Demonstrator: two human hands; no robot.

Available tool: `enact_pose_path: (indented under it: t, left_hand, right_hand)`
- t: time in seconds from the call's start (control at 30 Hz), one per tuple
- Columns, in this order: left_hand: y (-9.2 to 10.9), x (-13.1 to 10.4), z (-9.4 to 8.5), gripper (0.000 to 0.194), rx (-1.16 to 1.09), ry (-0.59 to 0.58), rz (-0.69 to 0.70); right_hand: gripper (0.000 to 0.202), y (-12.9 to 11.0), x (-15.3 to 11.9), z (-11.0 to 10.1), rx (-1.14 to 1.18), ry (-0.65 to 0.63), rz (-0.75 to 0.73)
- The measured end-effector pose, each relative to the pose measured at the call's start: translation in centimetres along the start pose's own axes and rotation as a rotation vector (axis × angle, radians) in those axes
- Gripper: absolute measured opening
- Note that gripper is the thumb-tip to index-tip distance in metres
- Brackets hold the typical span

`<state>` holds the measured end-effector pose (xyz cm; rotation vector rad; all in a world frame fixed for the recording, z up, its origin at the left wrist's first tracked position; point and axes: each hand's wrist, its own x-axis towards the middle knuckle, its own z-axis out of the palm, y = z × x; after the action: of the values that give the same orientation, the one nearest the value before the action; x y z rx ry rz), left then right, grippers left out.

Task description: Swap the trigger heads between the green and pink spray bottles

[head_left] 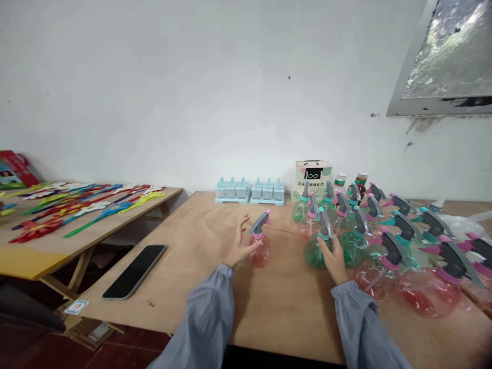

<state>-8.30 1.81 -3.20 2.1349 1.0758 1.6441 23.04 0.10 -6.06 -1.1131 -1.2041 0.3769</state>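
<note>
A small pink spray bottle (260, 252) with a grey trigger stands upright on the wooden table, apart from the other bottles. My left hand (241, 247) is just left of it, fingers spread and raised, the thumb reaching close to its neck; whether the thumb touches it I cannot tell. To the right, my right hand (335, 260) grips a green spray bottle (315, 253) just below its teal collar, thumb in front. That bottle is upright, at the left front of a crowd of similar bottles. A large pink spray bottle (426, 294) stands at the far right.
Two light-blue ice-pop moulds (231, 191) stand by the wall, left of a printed paper bag (312, 177) and two capped bottles (340, 180). A phone (134, 271) lies at the table's left. Colourful flower-shaped crafts (92, 207) cover a second table. A window (449, 56) is upper right.
</note>
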Motion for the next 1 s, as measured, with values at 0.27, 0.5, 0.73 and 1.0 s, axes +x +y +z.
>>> enact_pose_path:
  t: [0.27,0.5,0.73,1.0]
  left_hand:
    - [2.0,4.4,1.2,0.044,-0.409,-0.266,-0.406]
    - [2.5,2.6,1.1,0.035,-0.814,-0.170,-0.572]
    - [3.4,2.8,2.2,0.022,-0.866,-0.081,-0.783]
    - [4.5,2.9,2.8,0.025,-0.846,-0.158,-0.758]
  right_hand:
    - [0.041,-0.2,0.0,0.1,0.009,0.000,0.006]
    - [0.041,-0.2,-0.2,0.1,0.001,0.000,0.011]
    - [0.038,-0.4,-0.5,0.1,0.006,-0.004,0.002]
    - [0.037,-0.3,-0.5,0.1,0.009,-0.002,-0.015]
